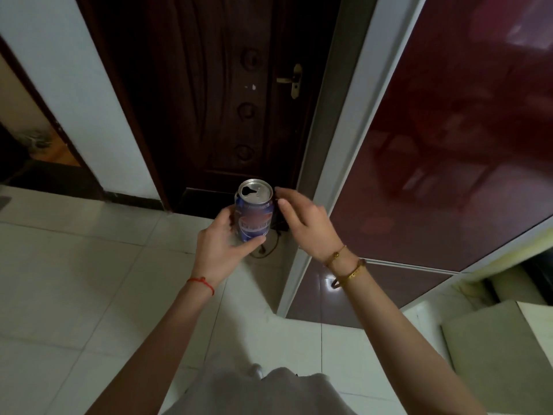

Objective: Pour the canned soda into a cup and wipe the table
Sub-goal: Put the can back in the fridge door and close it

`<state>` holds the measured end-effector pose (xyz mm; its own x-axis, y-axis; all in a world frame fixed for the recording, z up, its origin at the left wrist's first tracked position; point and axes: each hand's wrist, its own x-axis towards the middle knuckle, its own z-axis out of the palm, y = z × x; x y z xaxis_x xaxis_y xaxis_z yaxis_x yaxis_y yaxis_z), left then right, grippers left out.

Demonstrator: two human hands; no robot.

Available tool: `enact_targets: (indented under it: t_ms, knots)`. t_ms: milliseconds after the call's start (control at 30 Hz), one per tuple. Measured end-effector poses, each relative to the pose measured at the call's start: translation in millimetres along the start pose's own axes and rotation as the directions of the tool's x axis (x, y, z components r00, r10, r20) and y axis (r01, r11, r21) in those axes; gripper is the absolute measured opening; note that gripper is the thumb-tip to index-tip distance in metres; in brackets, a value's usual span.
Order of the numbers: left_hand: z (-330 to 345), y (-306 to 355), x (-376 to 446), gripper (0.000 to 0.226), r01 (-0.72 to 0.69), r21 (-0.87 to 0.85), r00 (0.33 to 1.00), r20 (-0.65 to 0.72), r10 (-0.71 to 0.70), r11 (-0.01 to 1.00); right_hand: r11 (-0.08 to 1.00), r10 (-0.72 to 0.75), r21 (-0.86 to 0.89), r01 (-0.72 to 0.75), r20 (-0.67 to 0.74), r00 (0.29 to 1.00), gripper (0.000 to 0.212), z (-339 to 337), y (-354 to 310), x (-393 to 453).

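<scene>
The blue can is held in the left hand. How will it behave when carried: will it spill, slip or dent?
The can is already open at the top, so it may spill if tilted. Its smooth metal wall looks thin, so a hard squeeze would probably dent it. The left hand grips it low, so the top could wobble; the right hand hovers beside the rim.

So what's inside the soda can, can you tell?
The soda can, gripped by the left hand, has its mouth open. Inside shows only darkness; any soda is hidden by the lid and walls.
</scene>
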<state>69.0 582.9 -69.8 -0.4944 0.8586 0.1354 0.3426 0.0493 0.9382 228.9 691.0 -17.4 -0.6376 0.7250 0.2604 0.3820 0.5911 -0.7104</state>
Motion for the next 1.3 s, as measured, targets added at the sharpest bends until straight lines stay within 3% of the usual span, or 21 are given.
enact_targets:
  t_ms: [67,133,233,333,533,600,767,933,1067,1200,1300]
  knots:
    - [4,2,11,0.070,0.000,-0.029,1.000,0.000,0.000,1.000,0.960,-0.127,-0.262,0.100,-0.086,0.988,0.038,-12,13,16]
    - [6,2,22,0.067,0.003,-0.051,1.000,0.003,-0.003,0.999,0.836,-0.246,-0.529,0.145,-0.124,0.961,0.038,-24,26,32]
    - [8,3,35,0.065,-0.008,-0.063,0.999,0.030,0.010,0.998,0.639,-0.325,-0.753,0.154,-0.083,0.942,0.039,-42,30,55]
    - [8,1,46,0.068,-0.007,-0.096,0.998,0.064,0.013,0.995,0.453,-0.298,-0.877,0.159,0.019,0.955,0.042,-51,26,71]
    - [1,2,60,0.070,-0.020,-0.119,0.992,0.122,0.034,0.993,0.216,-0.244,-0.970,0.108,0.053,0.968,0.026,-47,20,75]
    - [-2,3,62,0.070,-0.020,-0.113,0.989,0.144,0.036,0.993,0.197,-0.218,-0.979,0.058,0.014,0.976,0.032,-44,17,77]
    - [-9,3,65,0.072,-0.020,-0.117,0.976,0.213,0.045,0.993,0.133,0.109,-0.991,-0.028,-0.013,0.994,0.028,-34,9,81]
    - [-10,4,65,0.068,-0.010,-0.142,0.960,0.274,0.049,0.990,0.100,0.158,-0.994,-0.050,-0.033,0.987,0.033,-30,3,82]
    - [-10,6,63,0.065,-0.014,-0.173,0.945,0.319,0.070,0.985,0.153,0.091,-0.980,-0.126,-0.113,0.989,0.033,-21,-1,58]
    - [-8,8,55,0.066,-0.022,-0.213,0.931,0.353,0.098,0.977,0.187,-0.098,-0.967,-0.175,-0.195,0.976,0.038,-16,-9,7]
    - [-2,10,47,0.064,-0.039,-0.211,0.906,0.405,0.124,0.977,0.226,-0.155,-0.951,-0.212,-0.250,0.956,0.025,-15,-14,-29]
